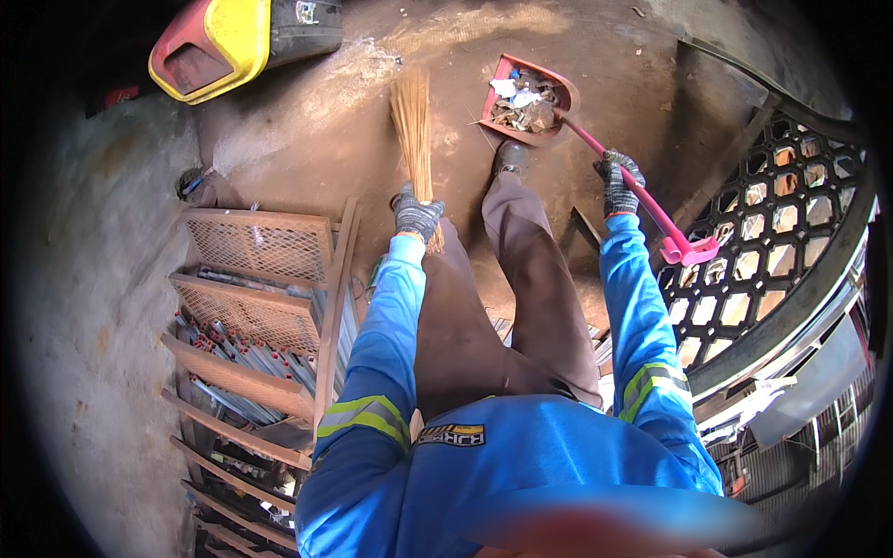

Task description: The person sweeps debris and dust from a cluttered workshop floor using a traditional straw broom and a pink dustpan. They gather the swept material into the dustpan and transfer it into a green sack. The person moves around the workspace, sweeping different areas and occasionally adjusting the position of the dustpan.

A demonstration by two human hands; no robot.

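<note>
Gloved left hand (418,214) grips broom (413,121); right hand (618,181) holds dustpan (526,100).

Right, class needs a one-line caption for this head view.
Gloved left hand holds a straw broom; right hand holds a pink dustpan of debris.

The yellow and red bin (223,42) is cut off by the top edge of the view. A blurred reddish patch (605,521) hides the lower part of the blue jacket (521,465). The metal rack (251,372) of tubes fades into the dark bottom rim. Scraps in the dustpan (526,100) are too small to tell apart. The broom (414,139) grip is hidden inside the gloved left hand (417,214).
</note>
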